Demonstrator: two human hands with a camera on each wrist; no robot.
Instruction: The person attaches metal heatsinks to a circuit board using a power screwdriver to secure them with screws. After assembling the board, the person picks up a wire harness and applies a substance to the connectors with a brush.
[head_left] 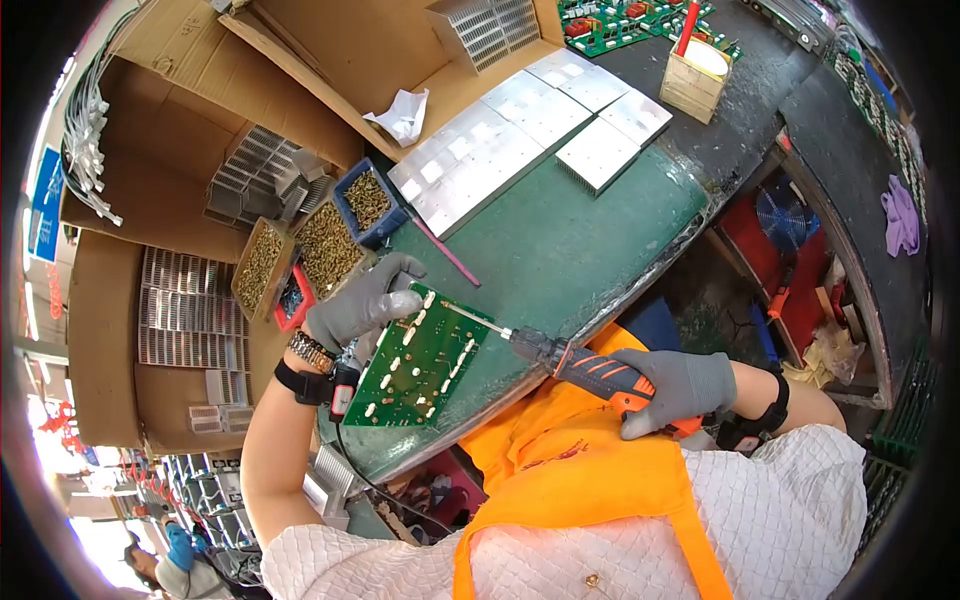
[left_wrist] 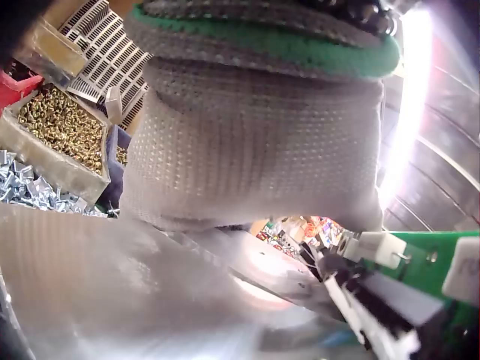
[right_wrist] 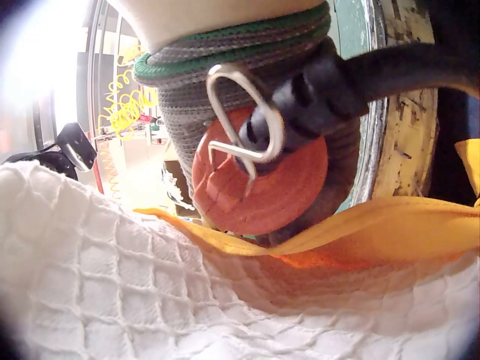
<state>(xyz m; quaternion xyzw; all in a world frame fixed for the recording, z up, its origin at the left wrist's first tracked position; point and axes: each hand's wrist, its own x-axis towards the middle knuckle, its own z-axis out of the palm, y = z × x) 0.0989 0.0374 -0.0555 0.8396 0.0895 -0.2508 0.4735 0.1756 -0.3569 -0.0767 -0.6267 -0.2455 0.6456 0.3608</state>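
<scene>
In the head view a green circuit board with white parts leans over the bench's near edge. My gloved left hand grips its upper left edge, thumb over the face. A smooth silver metal surface lies below that glove in the left wrist view. My gloved right hand grips an orange-and-black electric screwdriver, its long bit pointing left with the tip close to the board's top edge. The right wrist view shows the screwdriver's orange end cap, with a metal hanging hook and black cable.
Screw bins and a blue bin of brass-coloured screws stand left of the green bench top. Flat silver heat sinks line the back. Cardboard boxes hold finned heat sinks. A wooden block stands back right.
</scene>
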